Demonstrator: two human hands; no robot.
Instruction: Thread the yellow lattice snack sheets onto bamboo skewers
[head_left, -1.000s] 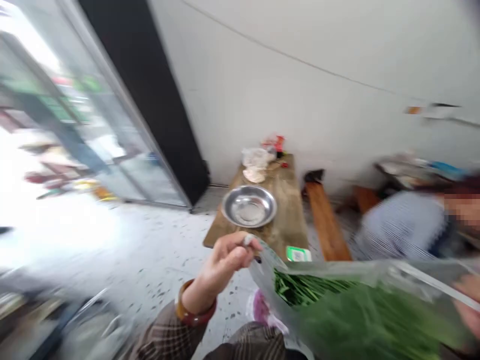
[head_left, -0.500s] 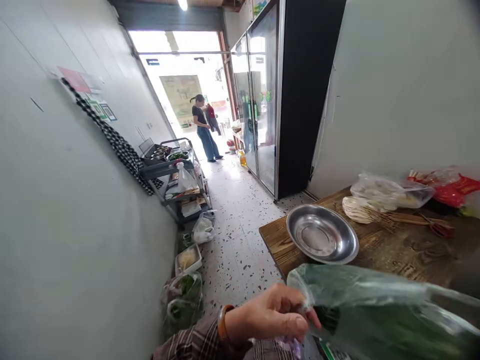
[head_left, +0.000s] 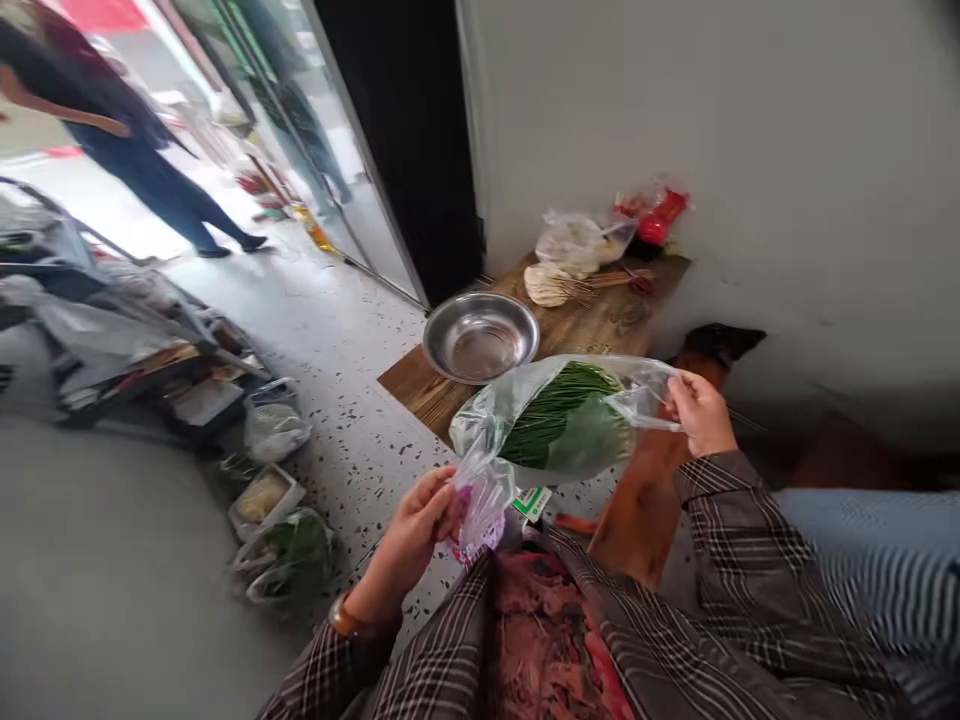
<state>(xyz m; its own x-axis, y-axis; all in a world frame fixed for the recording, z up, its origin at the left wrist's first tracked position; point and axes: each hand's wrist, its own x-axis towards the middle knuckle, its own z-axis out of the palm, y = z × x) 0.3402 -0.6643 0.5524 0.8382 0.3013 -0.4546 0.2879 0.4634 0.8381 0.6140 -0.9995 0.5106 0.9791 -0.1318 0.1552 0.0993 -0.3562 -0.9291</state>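
Wooden table (head_left: 421,382), speckled floor (head_left: 356,335), pale wall (head_left: 750,150) — left hand (head_left: 416,535), right hand (head_left: 703,412), each grip pinching a greens-filled bag (head_left: 581,438)

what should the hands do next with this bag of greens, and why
Probably ease the bag toward the bowl: the left hand and right hand grip its opposite ends, greens show inside, and the bowl sits just beyond on the table.

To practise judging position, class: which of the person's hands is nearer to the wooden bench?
Right. The right hand, holding the plastic bag, overlaps the wooden bench in the picture; the left hand, also on the bag, is well left of the bench.
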